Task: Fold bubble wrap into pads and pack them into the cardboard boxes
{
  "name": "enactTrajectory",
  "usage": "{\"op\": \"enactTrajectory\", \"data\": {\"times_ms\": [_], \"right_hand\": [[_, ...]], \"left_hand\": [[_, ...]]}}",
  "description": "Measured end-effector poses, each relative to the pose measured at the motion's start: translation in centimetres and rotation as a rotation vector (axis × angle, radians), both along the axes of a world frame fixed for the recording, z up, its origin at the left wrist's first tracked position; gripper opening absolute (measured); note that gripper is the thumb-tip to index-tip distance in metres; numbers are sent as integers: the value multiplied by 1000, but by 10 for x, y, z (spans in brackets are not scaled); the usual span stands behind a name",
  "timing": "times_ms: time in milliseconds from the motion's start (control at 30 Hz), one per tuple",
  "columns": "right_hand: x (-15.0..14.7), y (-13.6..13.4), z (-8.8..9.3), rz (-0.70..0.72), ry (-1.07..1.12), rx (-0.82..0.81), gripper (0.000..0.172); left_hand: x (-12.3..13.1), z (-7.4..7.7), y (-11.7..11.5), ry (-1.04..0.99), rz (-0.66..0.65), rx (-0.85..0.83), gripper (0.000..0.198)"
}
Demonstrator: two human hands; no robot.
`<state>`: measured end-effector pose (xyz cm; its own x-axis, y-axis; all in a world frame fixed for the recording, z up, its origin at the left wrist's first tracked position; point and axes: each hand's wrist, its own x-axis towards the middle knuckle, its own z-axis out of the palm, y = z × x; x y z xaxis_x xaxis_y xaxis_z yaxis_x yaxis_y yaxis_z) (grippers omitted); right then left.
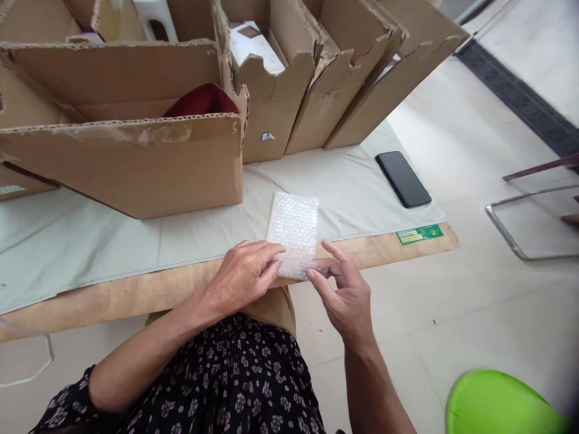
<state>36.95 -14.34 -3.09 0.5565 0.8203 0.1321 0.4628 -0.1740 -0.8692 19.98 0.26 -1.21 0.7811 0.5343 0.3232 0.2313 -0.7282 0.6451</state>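
Two hands (244, 274) (346, 295) — pinching pouch (294, 229) (bubble-wrap).

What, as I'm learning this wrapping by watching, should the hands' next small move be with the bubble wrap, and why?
Probably press the near end flat. The bubble wrap lies on the cloth, its near end reaching the table edge. The left hand pinches that end and the right hand touches its corner, so both sit right there.

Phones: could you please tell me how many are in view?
1. The black phone lies flat on the cloth, right of the bubble wrap. The cardboard boxes could hide more.
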Motion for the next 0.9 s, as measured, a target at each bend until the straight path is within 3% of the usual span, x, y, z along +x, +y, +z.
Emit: {"op": "enactTrajectory", "data": {"times_ms": [67,233,433,600,667,767,900], "right_hand": [[-5,11,-5,-56,-70,-15,41],[-8,20,-11,-78,-343,-41,37],[-2,23,-11,-4,-505,-1,28],[8,9,1,-17,-683,173,36],[12,1,7,94,-732,180,41],[15,-3,9,315,-769,62,38],[17,-1,7,426,-692,45,27]], "left_hand": [[3,-4,1,31,42,69,20],[-4,-7,-6,18,121,249,23],[-12,-6,-14,41,-102,319,19],[-7,-9,-8,154,-127,278,18],[-5,-9,-5,167,-132,280,17],[-3,-9,-3,147,-130,287,17],[-4,-5,-5,18,-93,195,18]]}}
